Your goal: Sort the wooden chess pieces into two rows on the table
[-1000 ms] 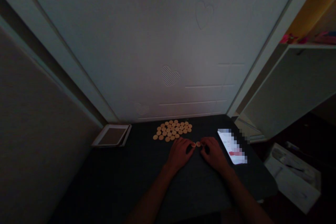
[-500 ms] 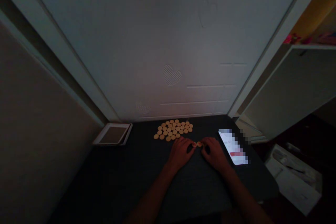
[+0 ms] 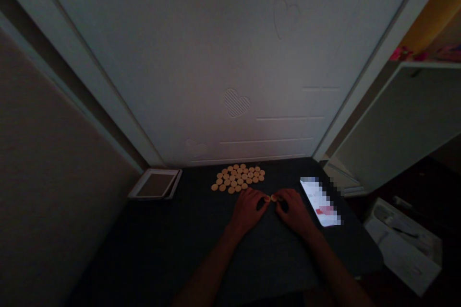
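My left hand [image 3: 249, 207] pinches a small round tan disc [image 3: 268, 198] between thumb and fingertips, low over the dark tabletop [image 3: 162, 240]. Close beside it, my right hand [image 3: 290, 207] has its fingertips closed on a second tan disc [image 3: 273, 198]. The two discs are side by side, almost touching. Just beyond my left hand, several more flat tan discs [image 3: 234, 183] lie in a loose cluster near the wall. Whether they are wood or another material cannot be made out in the dim light.
A lit phone [image 3: 319, 201] lies right of my right hand. At the table's far left is a framed flat item [image 3: 154, 184]. The white panel [image 3: 180, 81] with embossed hearts rises behind the table. A white box [image 3: 403, 244] with things inside stands lower right.
Both hands keep their places with only a very slight shift of the left fingertips around the disc. The cluster of discs stays as it was.
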The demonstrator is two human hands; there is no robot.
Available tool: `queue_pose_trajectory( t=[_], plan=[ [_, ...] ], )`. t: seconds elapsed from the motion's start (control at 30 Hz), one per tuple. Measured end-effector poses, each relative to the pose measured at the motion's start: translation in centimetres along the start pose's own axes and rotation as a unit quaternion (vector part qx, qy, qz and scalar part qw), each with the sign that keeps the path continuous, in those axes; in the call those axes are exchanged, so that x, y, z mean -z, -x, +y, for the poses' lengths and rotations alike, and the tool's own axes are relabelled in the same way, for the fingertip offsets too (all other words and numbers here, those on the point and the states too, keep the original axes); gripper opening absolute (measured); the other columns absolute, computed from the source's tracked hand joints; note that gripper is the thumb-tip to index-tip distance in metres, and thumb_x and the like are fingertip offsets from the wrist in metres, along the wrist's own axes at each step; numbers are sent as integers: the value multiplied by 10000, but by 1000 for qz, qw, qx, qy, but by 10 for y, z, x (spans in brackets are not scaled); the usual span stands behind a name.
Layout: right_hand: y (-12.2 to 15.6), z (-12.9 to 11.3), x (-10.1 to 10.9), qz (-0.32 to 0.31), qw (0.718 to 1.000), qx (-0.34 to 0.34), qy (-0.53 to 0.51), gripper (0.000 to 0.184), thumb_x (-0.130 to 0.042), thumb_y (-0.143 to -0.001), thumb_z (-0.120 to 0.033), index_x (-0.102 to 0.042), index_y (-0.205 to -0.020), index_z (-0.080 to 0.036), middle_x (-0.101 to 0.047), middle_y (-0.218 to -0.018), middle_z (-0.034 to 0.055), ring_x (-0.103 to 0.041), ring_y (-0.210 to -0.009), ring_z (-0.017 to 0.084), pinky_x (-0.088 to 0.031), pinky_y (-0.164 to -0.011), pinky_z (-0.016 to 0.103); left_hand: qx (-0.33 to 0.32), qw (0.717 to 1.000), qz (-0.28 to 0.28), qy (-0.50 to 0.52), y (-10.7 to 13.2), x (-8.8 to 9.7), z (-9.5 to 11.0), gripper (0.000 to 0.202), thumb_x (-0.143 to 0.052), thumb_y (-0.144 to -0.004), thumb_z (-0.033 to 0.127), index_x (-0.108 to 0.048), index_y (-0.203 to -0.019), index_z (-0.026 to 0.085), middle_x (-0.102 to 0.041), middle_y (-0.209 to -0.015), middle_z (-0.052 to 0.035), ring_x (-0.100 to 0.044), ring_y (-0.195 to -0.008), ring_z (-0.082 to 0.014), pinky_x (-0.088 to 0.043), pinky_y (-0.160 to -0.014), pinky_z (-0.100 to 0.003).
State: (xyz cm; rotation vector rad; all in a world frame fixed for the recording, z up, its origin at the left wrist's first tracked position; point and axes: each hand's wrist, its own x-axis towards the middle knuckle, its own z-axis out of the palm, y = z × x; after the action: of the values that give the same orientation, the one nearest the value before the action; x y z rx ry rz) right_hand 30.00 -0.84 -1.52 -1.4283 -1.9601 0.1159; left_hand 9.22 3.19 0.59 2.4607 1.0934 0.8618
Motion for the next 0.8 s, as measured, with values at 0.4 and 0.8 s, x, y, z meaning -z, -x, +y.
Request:
queue_pose_trajectory(
  t=[0.4,0.8],
  plan=[
    [-1,-5,4,3,1000,1,2,307,-623,-829,-134,-640,-1121,-228,-673,-1090,90,-613,-1033,280,-501,-886,433,-6,1000,-10,-4,4,2,1,135,-608,-941,282,-670,-1060,268,-712,-1112,-29,-622,-1052,-237,-450,-970,-424],
    [3,-4,3,28,1000,-2,-2,307,-588,-859,-144,-630,-1150,-231,-659,-1106,102,-611,-1039,290,-512,-887,461,24,994,40,-97,41,61,-55,242,-578,-946,267,-633,-1181,263,-657,-1269,-66,-567,-1218,-278,-434,-1045,-484]
  ],
)
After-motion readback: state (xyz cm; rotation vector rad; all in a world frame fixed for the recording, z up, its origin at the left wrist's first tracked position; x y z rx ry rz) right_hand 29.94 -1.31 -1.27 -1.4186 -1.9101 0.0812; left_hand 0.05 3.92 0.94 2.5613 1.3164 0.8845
